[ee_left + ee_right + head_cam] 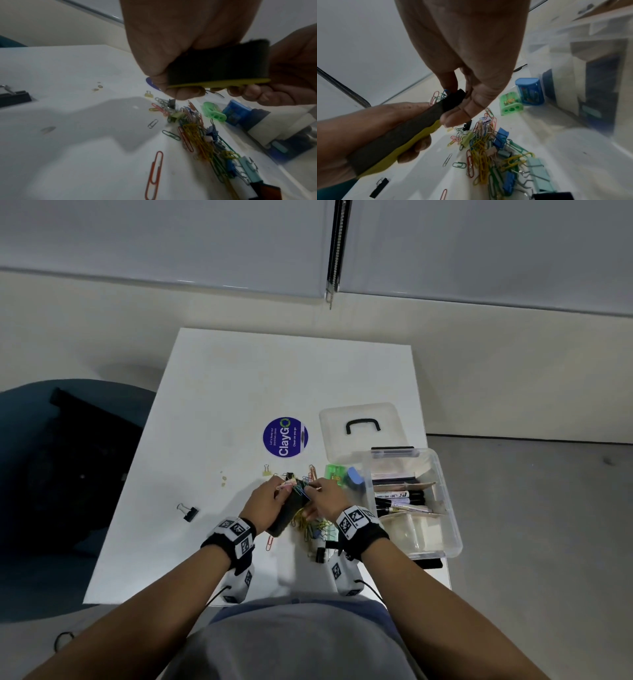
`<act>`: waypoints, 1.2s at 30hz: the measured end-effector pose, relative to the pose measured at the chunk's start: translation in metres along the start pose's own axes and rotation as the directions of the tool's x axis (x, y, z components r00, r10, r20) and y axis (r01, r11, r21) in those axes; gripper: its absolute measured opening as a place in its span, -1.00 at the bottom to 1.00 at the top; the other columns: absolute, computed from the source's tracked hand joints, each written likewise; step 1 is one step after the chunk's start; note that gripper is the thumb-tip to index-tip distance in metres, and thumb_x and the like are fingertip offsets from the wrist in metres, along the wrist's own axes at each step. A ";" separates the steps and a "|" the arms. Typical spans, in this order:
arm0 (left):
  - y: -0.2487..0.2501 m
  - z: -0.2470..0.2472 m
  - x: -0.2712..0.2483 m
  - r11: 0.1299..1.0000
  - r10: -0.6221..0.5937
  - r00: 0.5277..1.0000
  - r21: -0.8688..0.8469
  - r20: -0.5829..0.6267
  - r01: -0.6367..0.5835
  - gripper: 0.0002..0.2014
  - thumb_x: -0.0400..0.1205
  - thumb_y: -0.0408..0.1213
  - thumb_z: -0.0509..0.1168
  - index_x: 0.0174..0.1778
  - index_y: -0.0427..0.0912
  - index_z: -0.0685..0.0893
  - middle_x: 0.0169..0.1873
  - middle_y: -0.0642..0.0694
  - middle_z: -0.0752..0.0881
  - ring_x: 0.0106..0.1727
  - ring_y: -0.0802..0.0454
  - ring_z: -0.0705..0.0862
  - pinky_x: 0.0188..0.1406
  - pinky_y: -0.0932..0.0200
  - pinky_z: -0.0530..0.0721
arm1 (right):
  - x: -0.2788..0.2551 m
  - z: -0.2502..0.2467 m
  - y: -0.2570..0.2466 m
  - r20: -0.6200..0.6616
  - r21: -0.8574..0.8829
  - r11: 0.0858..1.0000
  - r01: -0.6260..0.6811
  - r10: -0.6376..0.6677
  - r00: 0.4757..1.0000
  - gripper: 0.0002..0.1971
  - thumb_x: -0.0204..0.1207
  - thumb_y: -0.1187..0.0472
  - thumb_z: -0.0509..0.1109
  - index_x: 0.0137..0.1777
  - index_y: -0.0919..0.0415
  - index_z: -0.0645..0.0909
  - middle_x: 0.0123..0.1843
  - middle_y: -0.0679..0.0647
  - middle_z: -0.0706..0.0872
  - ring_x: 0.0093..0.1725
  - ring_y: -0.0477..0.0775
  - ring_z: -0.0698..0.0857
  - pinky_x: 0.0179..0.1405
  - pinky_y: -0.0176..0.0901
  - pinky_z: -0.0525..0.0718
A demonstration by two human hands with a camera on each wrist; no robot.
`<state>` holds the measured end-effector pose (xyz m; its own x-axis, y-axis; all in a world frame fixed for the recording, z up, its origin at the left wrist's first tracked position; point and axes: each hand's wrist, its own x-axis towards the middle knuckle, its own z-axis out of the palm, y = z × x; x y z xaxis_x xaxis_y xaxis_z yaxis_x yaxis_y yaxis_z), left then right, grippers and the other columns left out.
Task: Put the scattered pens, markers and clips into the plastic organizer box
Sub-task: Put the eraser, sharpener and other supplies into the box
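Note:
My left hand (263, 501) grips a black felt eraser with a yellow back (289, 513) above the table; it fills the left wrist view (217, 66). Coloured paper clips (296, 486) cling to its far end. My right hand (325, 498) pinches that end between thumb and fingers (460, 108). A pile of paper clips and binder clips (318, 529) lies under both hands on the table (484, 146). The clear organizer box (452, 529) stands open at the right with markers (400, 501) inside.
The box lid (359, 429) lies behind the box. A green sharpener (334, 474) and a blue one (354, 477) sit by the box's left wall. A black binder clip (188, 512) lies alone at the left, an orange paper clip (270, 542) near my left wrist.

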<state>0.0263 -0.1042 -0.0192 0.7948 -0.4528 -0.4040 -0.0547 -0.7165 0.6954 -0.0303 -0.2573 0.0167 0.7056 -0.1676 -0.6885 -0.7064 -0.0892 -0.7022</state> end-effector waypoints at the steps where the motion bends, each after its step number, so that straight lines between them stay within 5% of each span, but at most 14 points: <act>1: -0.001 0.002 0.001 1.000 -0.026 0.999 0.008 0.020 0.026 -0.82 0.76 -0.07 0.10 0.01 -0.10 0.50 -0.10 -0.14 0.72 -0.10 -0.15 0.68 -0.18 0.10 0.48 | -0.004 -0.001 -0.002 0.010 0.025 0.999 -0.035 0.035 0.999 -0.82 0.70 0.21 0.17 0.11 0.33 0.50 -0.37 0.25 0.70 -0.48 0.16 0.68 -0.35 0.04 0.75; 4: -0.004 0.005 0.002 0.994 -0.108 0.993 0.028 0.039 0.107 -0.75 0.77 -0.06 0.07 0.05 -0.16 0.50 0.00 -0.26 0.74 -0.07 -0.20 0.67 -0.10 0.06 0.52 | -0.008 -0.005 -0.003 0.018 0.106 0.983 -0.152 0.151 0.988 -0.83 0.71 0.25 0.14 -0.09 0.30 0.46 -0.34 0.27 0.65 -0.45 0.16 0.65 -0.48 -0.09 0.73; 7: -0.004 0.006 0.004 0.980 -0.196 0.980 -0.036 0.036 0.197 -0.67 0.76 -0.06 0.06 0.35 -0.15 0.47 0.22 -0.29 0.70 0.14 -0.24 0.67 0.10 0.04 0.52 | -0.005 -0.008 0.003 -0.027 0.085 0.983 -0.165 0.168 0.985 -0.82 0.68 0.26 0.18 -0.16 0.22 0.48 -0.27 0.24 0.69 -0.38 0.18 0.71 -0.21 0.10 0.81; 9: -0.001 0.006 0.002 0.969 -0.218 0.973 -0.106 0.073 0.225 -0.54 0.73 0.10 0.06 0.50 -0.03 0.33 0.22 -0.24 0.67 0.16 -0.22 0.68 0.11 0.06 0.53 | -0.003 -0.008 0.005 -0.013 0.102 0.978 -0.181 0.183 0.983 -0.90 0.67 0.28 0.20 -0.08 0.26 0.46 -0.27 0.26 0.69 -0.41 0.21 0.73 -0.28 0.11 0.80; 11: 0.004 0.006 -0.001 0.965 -0.164 0.968 -0.173 0.191 0.197 -0.48 0.67 0.24 0.10 0.50 0.10 0.30 0.14 -0.16 0.69 0.04 -0.10 0.74 0.03 0.05 0.66 | 0.004 -0.009 0.011 -0.056 0.062 0.983 -0.170 0.174 0.983 -0.90 0.64 0.25 0.24 -0.10 0.23 0.49 -0.24 0.26 0.72 -0.34 0.23 0.76 -0.27 0.09 0.81; 14: 0.007 0.005 -0.006 0.960 -0.067 0.946 -0.238 0.319 0.148 -0.52 0.62 0.08 0.32 0.41 0.03 0.41 0.08 -0.14 0.70 0.01 -0.03 0.75 -0.08 0.13 0.71 | 0.024 -0.010 0.025 -0.088 -0.037 0.988 -0.148 0.145 0.986 -0.93 0.53 0.17 0.29 -0.15 0.14 0.51 -0.05 0.30 0.78 -0.03 0.38 0.81 0.02 0.24 0.79; 19: 0.004 0.002 0.000 0.980 -0.056 0.984 -0.178 0.170 0.087 -0.84 0.72 -0.19 0.22 0.14 -0.14 0.63 0.06 -0.15 0.73 0.10 -0.14 0.72 0.14 -0.10 0.67 | 0.013 -0.009 0.016 -0.075 -0.038 0.993 -0.114 0.111 0.991 -0.92 0.60 0.17 0.28 -0.10 0.14 0.50 0.04 0.34 0.77 -0.07 0.38 0.82 -0.02 0.26 0.80; 22: 0.002 0.004 0.005 0.994 -0.072 0.995 -0.073 0.069 0.077 -0.81 0.72 -0.30 0.13 0.03 -0.09 0.66 0.01 -0.10 0.73 0.06 -0.13 0.70 0.08 0.01 0.63 | 0.007 -0.007 0.010 -0.010 -0.007 0.994 -0.107 0.107 0.994 -0.81 0.58 0.17 0.36 0.13 0.16 0.47 0.15 0.34 0.71 -0.19 0.31 0.81 -0.13 0.18 0.83; 25: -0.005 0.010 0.009 0.995 -0.095 0.995 0.038 0.022 0.094 -0.70 0.68 -0.45 0.07 0.11 -0.12 0.66 0.07 -0.17 0.70 0.07 -0.18 0.69 0.07 0.04 0.65 | 0.004 -0.010 0.002 -0.086 -0.205 0.979 -0.021 0.003 0.996 -0.75 0.53 0.13 0.35 0.17 0.11 0.46 0.13 0.22 0.73 -0.02 0.27 0.79 0.07 0.19 0.78; 28: -0.006 0.013 0.011 0.971 0.010 1.000 0.238 0.019 -0.014 -0.71 0.68 -0.39 0.11 0.24 -0.13 0.63 0.12 -0.24 0.64 0.13 -0.23 0.65 0.13 0.02 0.60 | -0.007 -0.017 -0.009 -0.125 -0.416 0.904 0.093 -0.158 0.979 -0.71 0.57 0.11 0.34 0.24 0.15 0.47 0.10 0.17 0.73 0.07 0.19 0.73 0.13 0.11 0.72; 32: 0.006 0.014 0.016 0.958 0.060 0.998 0.280 0.008 -0.060 -0.77 0.71 -0.25 0.14 0.21 -0.10 0.62 0.14 -0.21 0.63 0.15 -0.21 0.65 0.19 -0.11 0.63 | -0.038 -0.049 -0.032 -0.143 -0.432 0.839 0.330 -0.425 0.894 -0.78 0.57 0.19 0.37 0.19 0.05 0.54 0.12 0.03 0.76 0.05 0.02 0.71 0.07 -0.05 0.72; 36: 0.028 0.022 0.020 0.978 0.121 0.992 0.166 0.049 -0.127 -0.75 0.69 -0.31 0.15 0.22 -0.03 0.64 0.10 -0.16 0.63 0.09 -0.13 0.67 0.16 0.06 0.61 | -0.082 -0.116 -0.058 -0.217 -0.453 0.702 0.550 -0.685 0.696 -0.68 0.56 0.32 0.39 0.27 0.05 0.58 0.23 -0.04 0.70 0.20 -0.08 0.67 0.11 -0.28 0.68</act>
<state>0.0270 -0.1448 -0.0208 0.7520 -0.5612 -0.3458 -0.2546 -0.7312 0.6329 -0.0542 -0.3520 0.1348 0.9625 -0.2683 0.0411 -0.1332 -0.5991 -0.7895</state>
